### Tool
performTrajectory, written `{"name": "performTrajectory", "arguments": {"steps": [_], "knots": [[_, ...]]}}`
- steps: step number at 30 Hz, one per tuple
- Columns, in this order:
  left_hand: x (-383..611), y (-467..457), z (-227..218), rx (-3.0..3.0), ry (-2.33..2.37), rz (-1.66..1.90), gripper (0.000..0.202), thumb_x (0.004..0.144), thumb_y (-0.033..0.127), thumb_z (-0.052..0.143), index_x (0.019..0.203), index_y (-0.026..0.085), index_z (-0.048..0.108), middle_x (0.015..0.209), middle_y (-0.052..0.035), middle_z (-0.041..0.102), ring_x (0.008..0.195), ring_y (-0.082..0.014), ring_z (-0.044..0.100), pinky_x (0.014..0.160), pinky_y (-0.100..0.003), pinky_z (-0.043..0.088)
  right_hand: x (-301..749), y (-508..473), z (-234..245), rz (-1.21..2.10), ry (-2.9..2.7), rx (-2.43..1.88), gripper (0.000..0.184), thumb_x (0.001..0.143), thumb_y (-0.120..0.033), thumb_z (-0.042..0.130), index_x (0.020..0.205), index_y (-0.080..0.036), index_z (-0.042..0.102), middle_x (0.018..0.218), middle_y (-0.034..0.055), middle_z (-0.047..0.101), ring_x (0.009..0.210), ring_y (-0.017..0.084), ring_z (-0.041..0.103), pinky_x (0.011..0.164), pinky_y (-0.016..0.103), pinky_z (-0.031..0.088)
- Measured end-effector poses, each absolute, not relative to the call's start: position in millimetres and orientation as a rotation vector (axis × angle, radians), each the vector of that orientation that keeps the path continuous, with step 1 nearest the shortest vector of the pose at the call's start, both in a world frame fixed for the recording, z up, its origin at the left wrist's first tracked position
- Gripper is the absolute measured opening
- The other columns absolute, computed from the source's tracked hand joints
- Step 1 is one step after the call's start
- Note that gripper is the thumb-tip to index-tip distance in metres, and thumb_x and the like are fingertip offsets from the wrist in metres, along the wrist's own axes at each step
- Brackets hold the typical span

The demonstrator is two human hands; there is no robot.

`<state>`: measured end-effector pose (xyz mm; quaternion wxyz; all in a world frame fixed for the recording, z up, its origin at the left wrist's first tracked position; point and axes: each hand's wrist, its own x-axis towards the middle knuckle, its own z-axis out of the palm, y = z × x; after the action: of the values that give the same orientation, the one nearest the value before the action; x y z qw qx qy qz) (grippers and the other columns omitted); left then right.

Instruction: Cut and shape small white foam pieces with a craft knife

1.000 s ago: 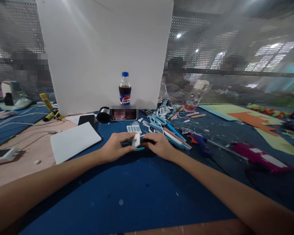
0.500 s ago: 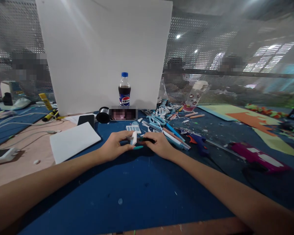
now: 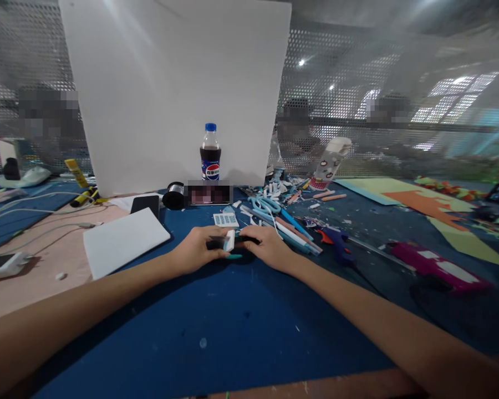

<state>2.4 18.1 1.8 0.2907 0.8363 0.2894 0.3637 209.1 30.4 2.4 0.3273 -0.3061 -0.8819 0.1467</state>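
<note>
My left hand (image 3: 193, 250) is closed, thumb and fingers pinching a small white block (image 3: 230, 240) with a pale blue side, just above the blue mat. A long teal nail shows at its thumb. Close by on the right, my right hand (image 3: 268, 248) is curled with its fingertips at the block's edge. Something dark lies under those fingers, too hidden to name. Behind the hands lies a small white card with blue squares (image 3: 225, 220). Light-blue scissors (image 3: 266, 206) lie beyond my right hand, among pens or sticks and scraps.
A cola bottle (image 3: 210, 155) and a propped phone (image 3: 210, 195) stand before a white board (image 3: 174, 83). A black spool (image 3: 173, 196) is beside the phone. White sheet (image 3: 127, 243) lies left; glue gun (image 3: 339, 244), magenta tool (image 3: 438, 266) and coloured paper (image 3: 416, 206) lie right.
The white block has turned in my left hand, so its white edge stands more upright. Both hands have shifted very slightly; the other things stay in place.
</note>
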Motion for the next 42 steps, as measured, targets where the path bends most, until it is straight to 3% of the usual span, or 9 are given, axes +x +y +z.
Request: {"name": "performTrajectory", "arguments": {"steps": [6,16,32,42], "knots": [[-0.1,17.3,3.4,2.216,0.804,1.029,0.020,0.075,0.021,0.064,0.094,0.017,0.067,0.113,-0.0093,0.062,0.106,-0.0232,0.056,0.089,-0.036,0.047,207.1,27.6,7.3,0.414,-2.225,-0.802,0.018,0.072,-0.006,0.046,0.076,-0.017,0.060,0.071,0.0005,0.061,0.065,0.013,0.054,0.060,0.023,0.039],[-2.1,20.0,-1.8,2.350,0.832,1.038,0.019,0.076,0.022,0.062,0.093,0.016,0.067,0.110,-0.0104,0.063,0.108,-0.0235,0.055,0.094,-0.040,0.043,208.7,30.8,1.7,0.354,-2.238,-0.811,0.013,0.074,-0.009,0.048,0.074,-0.017,0.058,0.070,0.0010,0.060,0.064,0.012,0.053,0.060,0.023,0.039],[2.7,25.3,-5.8,2.403,0.764,0.970,0.022,0.074,0.014,0.064,0.096,0.016,0.067,0.116,-0.0097,0.060,0.109,-0.0225,0.055,0.095,-0.038,0.043,208.2,31.7,2.4,0.366,-2.270,-0.847,0.013,0.076,-0.009,0.050,0.077,-0.016,0.060,0.075,0.0020,0.062,0.068,0.013,0.055,0.063,0.024,0.039],[-2.2,19.6,0.0,2.298,0.834,1.087,0.023,0.081,0.023,0.057,0.102,0.017,0.062,0.113,-0.0091,0.060,0.102,-0.0223,0.058,0.082,-0.034,0.050,208.0,31.0,5.6,0.382,-2.181,-0.825,0.012,0.078,-0.012,0.048,0.074,-0.017,0.059,0.066,-0.0009,0.057,0.061,0.011,0.051,0.056,0.021,0.036]]}}
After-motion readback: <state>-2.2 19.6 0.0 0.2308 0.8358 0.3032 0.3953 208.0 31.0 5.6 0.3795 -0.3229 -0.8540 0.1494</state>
